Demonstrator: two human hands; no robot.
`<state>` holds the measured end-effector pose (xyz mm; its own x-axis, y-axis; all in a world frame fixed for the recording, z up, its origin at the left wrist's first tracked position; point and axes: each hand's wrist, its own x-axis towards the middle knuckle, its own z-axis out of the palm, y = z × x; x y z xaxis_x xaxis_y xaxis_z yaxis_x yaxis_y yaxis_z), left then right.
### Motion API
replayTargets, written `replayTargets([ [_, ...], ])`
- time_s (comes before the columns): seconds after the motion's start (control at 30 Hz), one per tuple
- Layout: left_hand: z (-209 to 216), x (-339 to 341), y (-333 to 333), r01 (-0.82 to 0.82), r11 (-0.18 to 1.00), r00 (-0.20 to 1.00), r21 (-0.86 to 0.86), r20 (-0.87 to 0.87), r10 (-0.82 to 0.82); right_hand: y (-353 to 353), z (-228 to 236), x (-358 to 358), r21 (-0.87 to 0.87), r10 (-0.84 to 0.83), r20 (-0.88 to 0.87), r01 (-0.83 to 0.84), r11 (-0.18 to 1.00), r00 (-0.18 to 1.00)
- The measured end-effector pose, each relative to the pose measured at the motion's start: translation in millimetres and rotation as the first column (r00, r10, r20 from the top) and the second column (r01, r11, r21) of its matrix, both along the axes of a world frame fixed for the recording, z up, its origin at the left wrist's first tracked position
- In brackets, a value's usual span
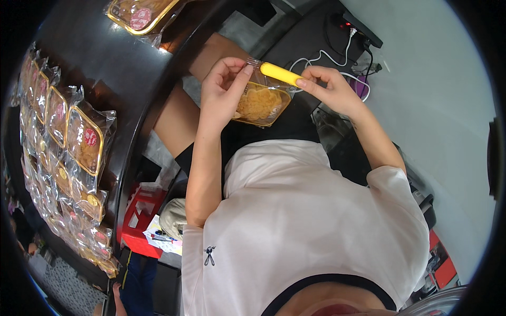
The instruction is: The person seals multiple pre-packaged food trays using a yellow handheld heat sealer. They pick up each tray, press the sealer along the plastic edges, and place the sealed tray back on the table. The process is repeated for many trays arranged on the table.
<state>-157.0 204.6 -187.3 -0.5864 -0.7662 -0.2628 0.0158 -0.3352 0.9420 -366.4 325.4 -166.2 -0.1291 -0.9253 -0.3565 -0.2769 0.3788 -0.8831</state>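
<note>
A clear plastic bag (284, 86) holds a gold-rimmed tray of golden-brown food (259, 104) and hangs over my lap. My left hand (225, 87) pinches the upper edge of the bag between thumb and fingers. A yellow rounded bar-shaped tool (279, 74) lies along that same edge. One end of it is gripped by my right hand (332, 89), thumb on top. The bar's other end reaches close to my left fingertips. I cannot tell whether the bar is clamped onto the plastic.
On the dark glossy table (138, 79) at left stand rows of bagged trays (84, 139). Another bagged tray (141, 15) is at the far edge. White cables (319, 55) run from a power strip (361, 26). A red crate (141, 216) stands beside me, and a person's legs show lower left.
</note>
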Motion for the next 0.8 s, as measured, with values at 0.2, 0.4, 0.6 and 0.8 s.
replayTargets([
  [0.2,-6.0,-0.8,5.9,-0.103,0.995,0.994,0.009,-0.019,0.104,1.2,6.0,-13.8,0.152,-0.050,0.116,0.032,0.988,0.992],
  [0.4,-7.5,2.2,8.1,-0.146,0.988,0.987,0.056,-0.053,0.149,1.5,18.0,-12.5,0.046,0.130,-0.078,-0.127,0.991,0.988],
  [0.6,-6.2,1.2,10.7,-0.143,0.989,0.989,0.023,-0.024,0.143,-5.1,26.1,6.6,0.001,0.131,-0.226,-0.135,0.991,0.965],
  [0.8,-12.3,0.7,11.5,-0.140,0.990,0.990,-0.015,-0.033,0.139,-5.6,13.8,11.8,-0.164,0.053,-0.367,-0.120,0.979,0.929],
])
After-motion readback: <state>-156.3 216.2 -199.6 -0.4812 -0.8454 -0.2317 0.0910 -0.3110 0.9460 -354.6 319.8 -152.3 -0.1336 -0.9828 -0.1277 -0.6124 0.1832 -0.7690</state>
